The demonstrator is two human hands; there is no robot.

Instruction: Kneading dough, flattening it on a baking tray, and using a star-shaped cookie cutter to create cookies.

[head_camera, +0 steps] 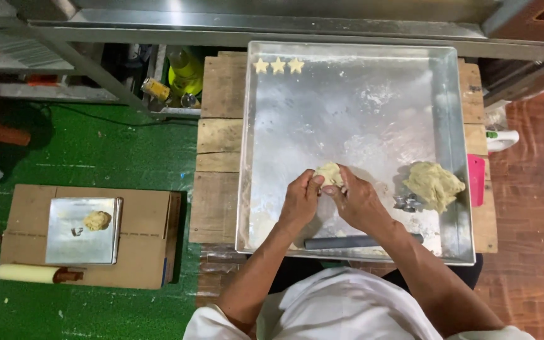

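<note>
Tray (448, 126) on surface (221, 132): star cutouts (277, 65) at far-left corner, dough mound (434, 184) by right edge, rolling pin (347, 241) along near edge.

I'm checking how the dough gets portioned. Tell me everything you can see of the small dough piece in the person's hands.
The small dough piece is a pale yellow, soft-looking lump with an uneven, slightly crumbly surface. It sits just above the floured metal tray, near its lower middle, pinched between the left hand and the right hand. Fingertips cover its lower edges, so its full shape is hidden. It is apart from the larger dough mass to the right.
</note>
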